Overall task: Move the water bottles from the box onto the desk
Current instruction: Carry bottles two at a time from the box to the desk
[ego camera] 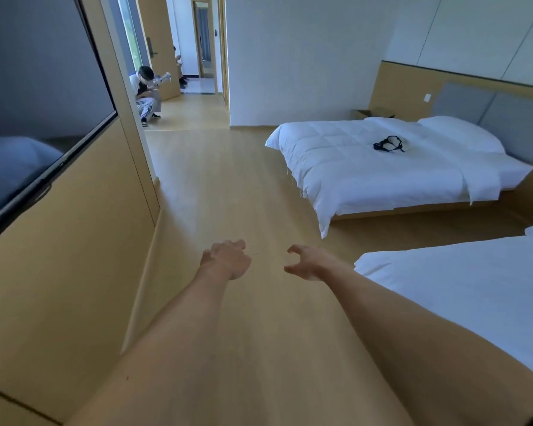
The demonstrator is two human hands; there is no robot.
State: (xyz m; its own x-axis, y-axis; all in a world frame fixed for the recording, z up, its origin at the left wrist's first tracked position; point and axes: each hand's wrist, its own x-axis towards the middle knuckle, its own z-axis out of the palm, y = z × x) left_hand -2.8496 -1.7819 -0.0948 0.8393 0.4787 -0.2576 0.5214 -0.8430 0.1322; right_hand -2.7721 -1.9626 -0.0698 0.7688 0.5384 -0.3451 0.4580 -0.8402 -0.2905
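Both my arms reach forward over the wooden floor. My left hand (226, 259) has its fingers loosely curled and holds nothing. My right hand (308, 262) is empty too, with fingers and thumb spread and slightly bent. A cardboard box (373, 113) with raised flaps stands on the floor behind the far bed, by the wall; its inside is hidden. No water bottle and no desk show in this view.
A white bed (382, 167) with a black headset (390, 143) on it stands at the right, and a second bed (474, 287) is closer. A wall-mounted TV (34, 118) hangs at the left. A person (146, 93) crouches in the doorway ahead.
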